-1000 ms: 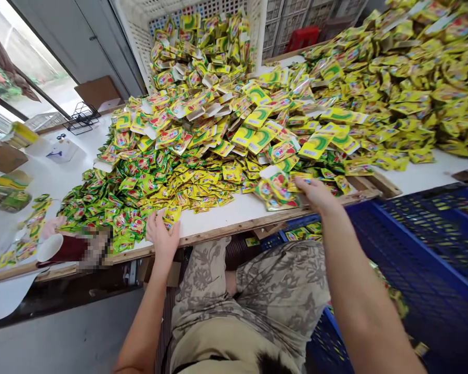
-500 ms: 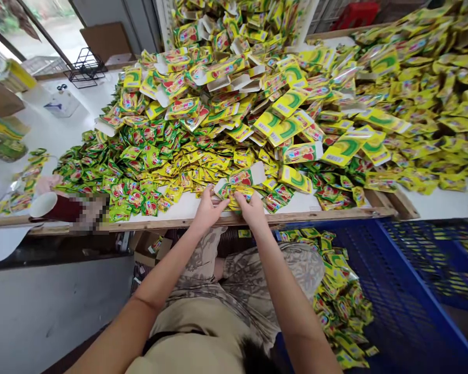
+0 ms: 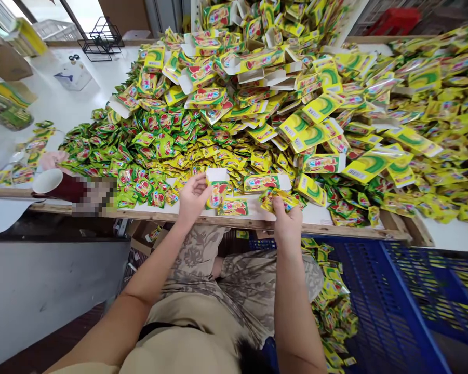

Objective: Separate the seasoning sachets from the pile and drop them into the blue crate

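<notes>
My left hand pinches a small printed carton, which stands on end with its white flap up at the table's front edge. My right hand, a little to the right, is closed on yellow sachets; how many cannot be made out. Between the hands a flat yellow-green packet lies on the white tabletop. Just behind it rests another carton with a white flap at its right end. Green sachets and yellow sachets are heaped beyond my hands.
Cartons are piled high across the table's middle and right. A dark red cup lies on its side at the left, near a black wire rack. Below the wooden table edge, a blue crate holds packets.
My hands have moved apart. The left now has a carton upright, and the right has shifted rightward with sachets. The view has turned slightly, so the table sits further right.
</notes>
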Demonstrator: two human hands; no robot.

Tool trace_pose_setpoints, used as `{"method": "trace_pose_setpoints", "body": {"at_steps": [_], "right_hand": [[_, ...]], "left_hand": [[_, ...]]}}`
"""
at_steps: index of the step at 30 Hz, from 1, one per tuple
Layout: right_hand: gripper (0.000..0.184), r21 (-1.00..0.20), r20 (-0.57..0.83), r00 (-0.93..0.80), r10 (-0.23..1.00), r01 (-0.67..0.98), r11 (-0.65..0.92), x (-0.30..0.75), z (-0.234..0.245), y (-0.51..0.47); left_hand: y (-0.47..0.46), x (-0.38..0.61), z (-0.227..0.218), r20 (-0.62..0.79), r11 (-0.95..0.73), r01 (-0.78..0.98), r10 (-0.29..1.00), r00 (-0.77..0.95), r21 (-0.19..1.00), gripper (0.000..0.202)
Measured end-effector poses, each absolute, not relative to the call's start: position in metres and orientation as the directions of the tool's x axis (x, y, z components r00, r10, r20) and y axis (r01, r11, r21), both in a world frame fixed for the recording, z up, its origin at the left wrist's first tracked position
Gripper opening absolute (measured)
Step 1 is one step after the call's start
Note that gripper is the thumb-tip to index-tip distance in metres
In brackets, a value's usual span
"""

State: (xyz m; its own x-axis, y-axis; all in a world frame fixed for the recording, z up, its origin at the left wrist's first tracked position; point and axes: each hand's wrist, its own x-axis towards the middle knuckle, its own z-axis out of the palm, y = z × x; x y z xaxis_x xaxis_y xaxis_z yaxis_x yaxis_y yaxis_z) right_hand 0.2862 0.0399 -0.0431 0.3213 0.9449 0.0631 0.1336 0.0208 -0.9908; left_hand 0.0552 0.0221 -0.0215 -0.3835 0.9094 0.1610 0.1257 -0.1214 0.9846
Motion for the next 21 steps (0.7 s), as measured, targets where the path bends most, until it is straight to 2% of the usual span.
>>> {"method": "trace_pose_setpoints", "body": {"at_steps": [2, 4, 7, 11, 16, 21], "right_hand": [[0.04, -0.987, 0.122, 0.257, 0.959, 0.134, 0.09, 0.28, -0.034, 0.036], [0.034, -0.976, 0.194, 0.154, 0.969, 0.127, 0.176, 0.266, -0.025, 0.033], [0.028, -0.951, 0.271, 0.031, 0.962, 0.162, 0.263, 0.24, -0.015, 0.031], [0.026, -0.908, 0.334, -0.044, 0.942, 0.251, 0.334, 0.209, -0.012, 0.037], [0.023, -0.792, 0.468, -0.114, 0.877, 0.387, 0.473, 0.192, -0.021, 0.051], [0.02, -0.702, 0.49, -0.252, 0.834, 0.453, 0.549, 0.201, -0.026, 0.06]], "left_hand": [[0.015, 0.037, -0.016, 0.292, -0.171, 0.356, 0.901, -0.32, 0.919, 0.041], [0.008, 0.023, -0.013, 0.355, -0.206, 0.524, 0.913, -0.201, 0.827, 0.039], [0.001, 0.014, -0.014, 0.348, -0.24, 0.616, 0.936, -0.059, 0.75, 0.033], [-0.001, 0.015, -0.021, 0.312, -0.242, 0.574, 0.95, -0.024, 0.782, 0.031], [0.003, 0.019, -0.031, 0.275, -0.234, 0.407, 0.96, -0.047, 0.883, 0.031], [0.008, 0.019, -0.041, 0.212, -0.183, 0.249, 0.973, -0.092, 0.951, 0.03]]}}
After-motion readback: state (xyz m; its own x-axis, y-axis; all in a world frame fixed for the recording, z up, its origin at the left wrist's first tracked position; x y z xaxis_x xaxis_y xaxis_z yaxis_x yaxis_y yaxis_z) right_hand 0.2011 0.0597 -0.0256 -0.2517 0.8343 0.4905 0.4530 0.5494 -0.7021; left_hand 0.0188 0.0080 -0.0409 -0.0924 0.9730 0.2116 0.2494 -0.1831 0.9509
